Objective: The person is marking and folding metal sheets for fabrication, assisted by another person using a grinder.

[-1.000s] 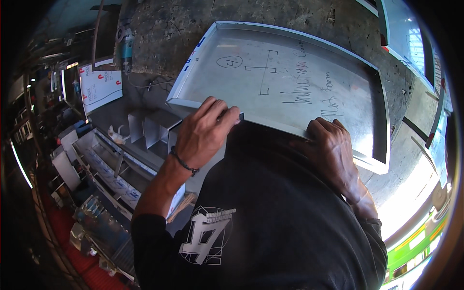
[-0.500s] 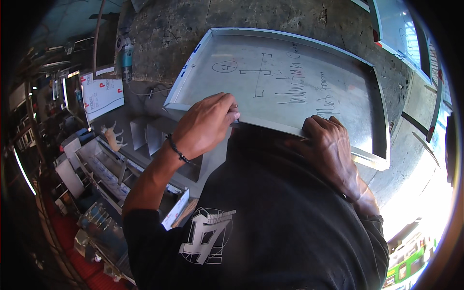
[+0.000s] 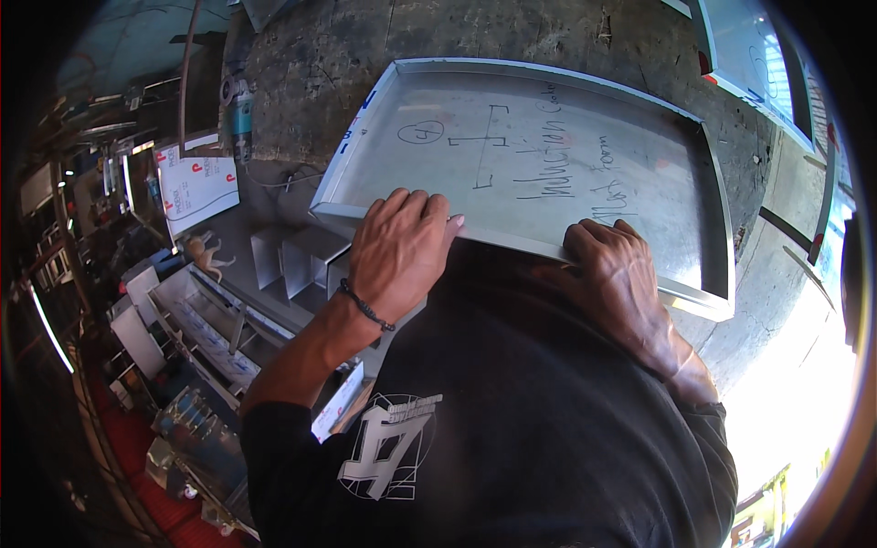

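Observation:
A shallow rectangular sheet-metal tray point(image 3: 630, 169) with upturned edges lies in front of me, its inner face bearing dark marker drawing and handwriting. My left hand point(image 3: 397, 242), with a dark beaded bracelet at the wrist, is hooked over the near edge left of its middle. Its fingers curl over the rim and its thumb rests along the edge. Farther right, my right hand point(image 3: 610, 260) grips the same near edge, fingers bent over the rim and thumb below. The undersides of the fingers are hidden.
Under the tray is a worn, stained work surface point(image 3: 320, 55). A teal angle grinder point(image 3: 241, 119) lies at its left end, its cord trailing. Lower left are bent metal pieces point(image 3: 297, 260), a tan cat point(image 3: 206, 256) and a long metal frame point(image 3: 206, 338). Another metal panel point(image 3: 754, 55) stands far right.
My left hand has turned from a pinch at the rim to fingers laid over it, its wrist moving right and down. The tray has shifted slightly. My right hand keeps its hold.

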`<state>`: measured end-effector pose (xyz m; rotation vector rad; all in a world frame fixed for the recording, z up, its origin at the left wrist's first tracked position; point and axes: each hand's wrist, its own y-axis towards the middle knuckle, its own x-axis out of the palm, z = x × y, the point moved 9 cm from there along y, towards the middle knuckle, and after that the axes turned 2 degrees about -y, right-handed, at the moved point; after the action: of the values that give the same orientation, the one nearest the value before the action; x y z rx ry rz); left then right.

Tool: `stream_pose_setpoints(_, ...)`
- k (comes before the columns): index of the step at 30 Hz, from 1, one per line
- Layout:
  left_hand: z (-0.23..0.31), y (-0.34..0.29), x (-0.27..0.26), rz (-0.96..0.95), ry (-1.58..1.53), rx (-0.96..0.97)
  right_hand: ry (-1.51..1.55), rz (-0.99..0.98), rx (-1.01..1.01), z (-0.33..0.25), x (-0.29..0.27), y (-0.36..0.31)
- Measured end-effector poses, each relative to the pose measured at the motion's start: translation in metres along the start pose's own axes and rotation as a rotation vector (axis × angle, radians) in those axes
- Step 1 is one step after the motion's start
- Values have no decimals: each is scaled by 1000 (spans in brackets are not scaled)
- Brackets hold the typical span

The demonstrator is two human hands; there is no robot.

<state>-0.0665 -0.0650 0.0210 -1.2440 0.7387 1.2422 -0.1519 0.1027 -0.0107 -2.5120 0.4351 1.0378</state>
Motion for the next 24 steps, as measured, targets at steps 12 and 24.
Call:
stream_pose_setpoints(12,-43,-16,-28,136,15,-32,14,56,-20,-5,-12,7)
stream_pose_setpoints(24,-98,-41,-57,442,243,-40,45,8,50,-5,-35,21)
